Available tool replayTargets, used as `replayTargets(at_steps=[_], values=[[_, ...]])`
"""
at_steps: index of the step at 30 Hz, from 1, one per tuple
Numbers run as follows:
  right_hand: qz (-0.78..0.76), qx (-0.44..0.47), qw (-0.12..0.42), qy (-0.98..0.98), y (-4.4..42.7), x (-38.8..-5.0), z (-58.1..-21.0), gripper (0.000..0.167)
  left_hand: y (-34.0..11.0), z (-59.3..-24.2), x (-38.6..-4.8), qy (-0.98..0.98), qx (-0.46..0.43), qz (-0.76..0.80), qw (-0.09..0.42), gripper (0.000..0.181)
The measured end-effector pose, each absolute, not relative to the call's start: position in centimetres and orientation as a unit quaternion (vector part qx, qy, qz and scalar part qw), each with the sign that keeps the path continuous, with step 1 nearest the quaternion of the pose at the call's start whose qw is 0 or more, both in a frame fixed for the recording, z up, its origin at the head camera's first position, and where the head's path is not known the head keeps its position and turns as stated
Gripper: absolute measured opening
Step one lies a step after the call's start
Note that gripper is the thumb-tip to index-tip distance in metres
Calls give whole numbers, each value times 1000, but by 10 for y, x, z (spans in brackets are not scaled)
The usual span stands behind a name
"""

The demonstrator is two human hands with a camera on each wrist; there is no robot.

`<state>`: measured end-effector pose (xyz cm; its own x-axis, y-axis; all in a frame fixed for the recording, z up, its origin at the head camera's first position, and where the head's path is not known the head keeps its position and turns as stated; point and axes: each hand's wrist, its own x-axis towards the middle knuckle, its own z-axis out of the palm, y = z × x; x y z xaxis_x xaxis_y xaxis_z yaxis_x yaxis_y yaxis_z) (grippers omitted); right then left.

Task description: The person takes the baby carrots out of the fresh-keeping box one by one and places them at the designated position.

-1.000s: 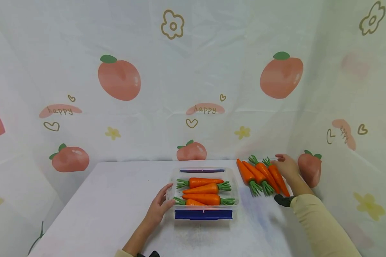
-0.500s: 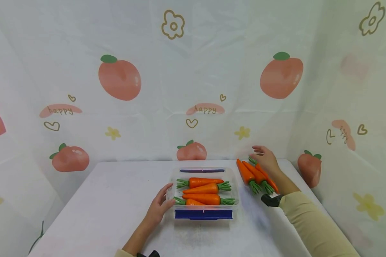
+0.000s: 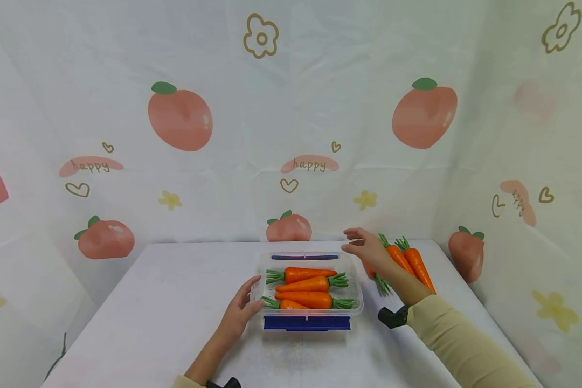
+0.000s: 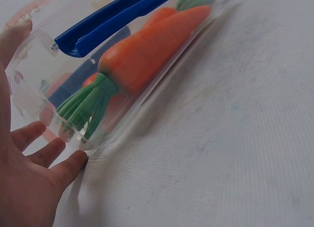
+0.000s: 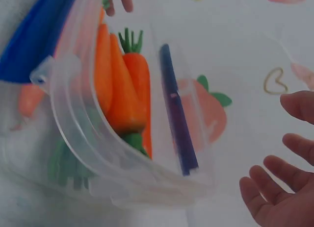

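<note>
A clear plastic box [image 3: 310,312] with blue latches stands mid-table, several orange carrots [image 3: 303,283] with green tops lying in it. My left hand [image 3: 236,317] rests against the box's left side; in the left wrist view its spread fingers [image 4: 49,152] touch the clear wall. Nothing is held in my right hand [image 3: 368,252], which hovers just past the box's far right corner, fingers loosely spread. Beneath and beside that forearm lie loose carrots [image 3: 420,268], partly covered by it. The right wrist view has the box wall [image 5: 88,143] near the empty fingers [image 5: 267,185].
A white cloth covers the table [image 3: 174,302]. Behind it and along the sides hangs a white curtain [image 3: 233,205] printed with fruit and flowers. A dark cord [image 3: 58,355] shows at the lower left.
My right hand has moved left from the rightmost loose carrot, over the others, to the box's far right corner. The left hand and box have stayed put.
</note>
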<state>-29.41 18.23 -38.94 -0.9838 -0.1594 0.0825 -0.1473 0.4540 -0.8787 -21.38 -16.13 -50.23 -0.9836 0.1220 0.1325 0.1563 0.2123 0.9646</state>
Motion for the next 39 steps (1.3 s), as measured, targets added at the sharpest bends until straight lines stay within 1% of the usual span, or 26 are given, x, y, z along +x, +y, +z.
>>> replayTargets(at_steps=[9,21,25,30,39], values=[[-491,-117,84,859,156,-283,-398,47,-162,-503,-213,-778,-89,-622,13,59],[-393,-199,222,870,136,-272,-410,45,-161,-502,-213,-779,-87,-621,15,59],[-346,-222,244,878,134,-270,-415,42,-161,-502,-213,-778,-87,-622,13,59],[-288,-236,255,892,129,-269,-417,40,-161,-503,-213,-778,-90,-621,17,59],[-259,-233,290,891,122,-269,-419,54,-161,-501,-213,-777,-95,-621,20,58]])
